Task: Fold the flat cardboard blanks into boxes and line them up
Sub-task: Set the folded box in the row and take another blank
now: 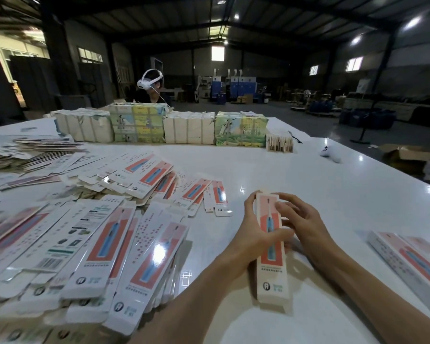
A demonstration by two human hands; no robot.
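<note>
**Both hands grip one folded box over the white surface**

A long, narrow box (273, 274), printed with a blue toothbrush on a coral panel, is held in both hands above the white surface (296, 170). Its printed face is up and its length runs away from the person. Its near end sits low over the surface, but whether it touches cannot be told.

The left hand (255, 234) grips the box from its left side. The fingers (249, 203) curl round the far left edge and the thumb is clamped across the printed face about halfway along. The right hand (308, 224) holds the box from its right side, its fingers (284, 208) curled and pressed against the upper right edge near the far end flap.

To the left of the box, a wide, loose heap of flat blanks (114, 234) with the same print overlaps in many directions. To the right of the box, well apart, finished boxes (407, 259) lie side by side at the frame's edge.

Far beyond the box, a row of wrapped bundles (159, 126) stands in a line, some plain white and some with illustrated covers, with a small stack of cards (279, 143) at its right end. Beyond the box and to the right lies a white controller (331, 154). Behind the bundles sits a person (147, 95) wearing a white headset.
</note>
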